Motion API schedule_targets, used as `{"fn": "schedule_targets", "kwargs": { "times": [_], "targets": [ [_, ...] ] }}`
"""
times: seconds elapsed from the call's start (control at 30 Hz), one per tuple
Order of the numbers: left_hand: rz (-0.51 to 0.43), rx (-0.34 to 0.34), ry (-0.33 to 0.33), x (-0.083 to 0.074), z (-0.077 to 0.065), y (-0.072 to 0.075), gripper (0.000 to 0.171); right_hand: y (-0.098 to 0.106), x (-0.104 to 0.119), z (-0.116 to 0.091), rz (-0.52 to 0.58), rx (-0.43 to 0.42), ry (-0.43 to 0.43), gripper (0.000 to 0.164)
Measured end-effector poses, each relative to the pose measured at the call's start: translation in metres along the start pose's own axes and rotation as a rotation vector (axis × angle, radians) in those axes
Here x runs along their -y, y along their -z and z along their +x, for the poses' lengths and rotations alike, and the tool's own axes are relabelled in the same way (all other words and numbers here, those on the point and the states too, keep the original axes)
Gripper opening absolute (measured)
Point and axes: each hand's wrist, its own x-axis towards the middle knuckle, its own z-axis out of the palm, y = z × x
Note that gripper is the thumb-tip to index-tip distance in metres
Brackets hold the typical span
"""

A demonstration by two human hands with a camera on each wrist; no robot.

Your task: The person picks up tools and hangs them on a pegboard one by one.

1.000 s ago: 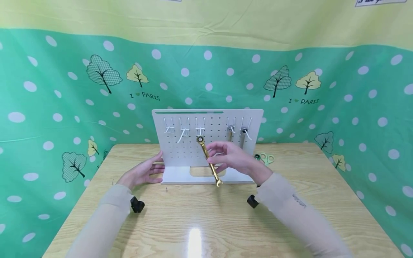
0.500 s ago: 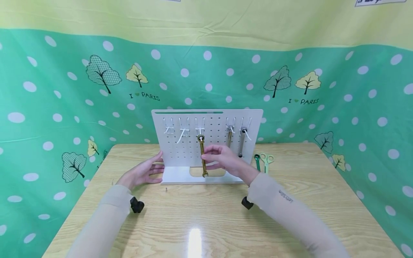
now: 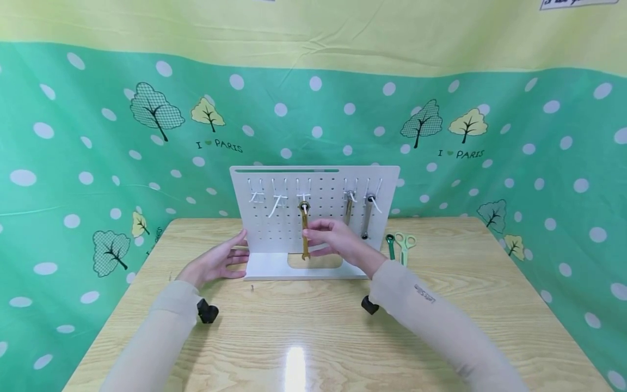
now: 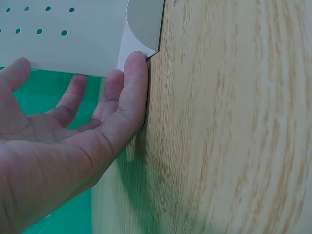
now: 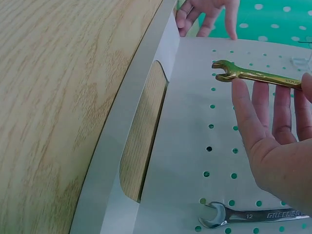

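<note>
My right hand (image 3: 333, 239) pinches a gold combination wrench (image 3: 305, 222) by its shaft, thumb in front and fingers behind. The wrench hangs nearly upright before the white pegboard (image 3: 264, 234), with the tip of a white hook (image 3: 303, 196) showing through its ring end. In the right wrist view, the open end of this wrench (image 5: 258, 75) juts past the fingertips. At the pegboard's left edge, my left hand (image 3: 217, 262) rests with fingers spread and fairly straight. The left wrist view has those fingertips (image 4: 135, 63) against the board's side and base.
Two more wrenches hang on hooks to the right, one a silver wrench (image 3: 367, 218). Two white hooks (image 3: 279, 198) on the left bear nothing. A green ratchet wrench (image 3: 390, 246) and pale green scissors (image 3: 405, 242) lie on the wooden table (image 3: 254, 337) beside the board.
My right hand has moved left and toward the board, turning the gold wrench from slanted to nearly upright. The wrench's ring has come over the hook tip. My left hand stays put.
</note>
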Motion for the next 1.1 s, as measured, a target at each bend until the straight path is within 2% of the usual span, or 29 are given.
{"fn": "schedule_targets", "kwargs": {
  "times": [0.53,1.1],
  "targets": [
    [0.003,-0.002,-0.001,-0.001,0.0,0.0,0.096,0.001,0.003,0.008,-0.009,-0.047,-0.026,0.039],
    [0.005,0.004,-0.005,-0.001,-0.001,-0.001,0.096,-0.001,0.006,0.018,-0.064,-0.147,-0.05,0.031]
  ]
}}
